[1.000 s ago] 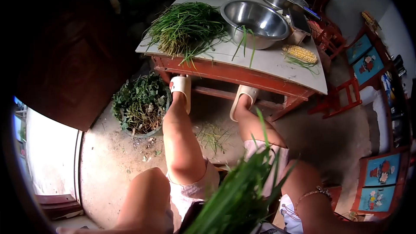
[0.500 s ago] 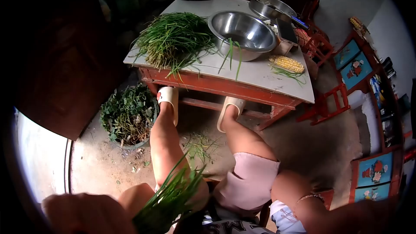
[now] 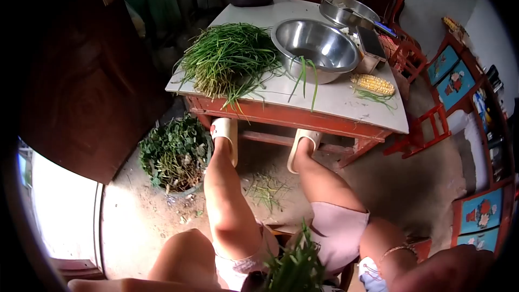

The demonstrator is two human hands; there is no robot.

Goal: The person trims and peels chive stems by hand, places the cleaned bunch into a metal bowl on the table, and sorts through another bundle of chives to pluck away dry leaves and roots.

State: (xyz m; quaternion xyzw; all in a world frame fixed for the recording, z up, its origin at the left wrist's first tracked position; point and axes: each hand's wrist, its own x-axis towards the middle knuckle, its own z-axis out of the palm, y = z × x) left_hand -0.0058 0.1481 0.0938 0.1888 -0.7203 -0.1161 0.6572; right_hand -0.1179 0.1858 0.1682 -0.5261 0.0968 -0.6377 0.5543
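Vivid green blades [image 3: 294, 265] show against pale pink shorts [image 3: 338, 232], matching a green heap [image 3: 232, 54] with straw-coloured stem ends [image 3: 208, 85] on a greyish-white tabletop [image 3: 354, 107] over a red frame [image 3: 292, 119]. A silver bowl [image 3: 319, 73] gleams near a corn cob [image 3: 373, 84] mottled yellow and white. Cream clogs [image 3: 231, 140], one marked in red, join blue cabinet panels [image 3: 457, 85] painted with red vases and pale flowers.

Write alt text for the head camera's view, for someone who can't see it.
A bunch of slender green leaves shows at the bottom, by a person's pink-clad lap; ahead, a white-topped red wooden table holds a heap of thin green stalks, a round shiny steel bowl and a yellow corn cob.
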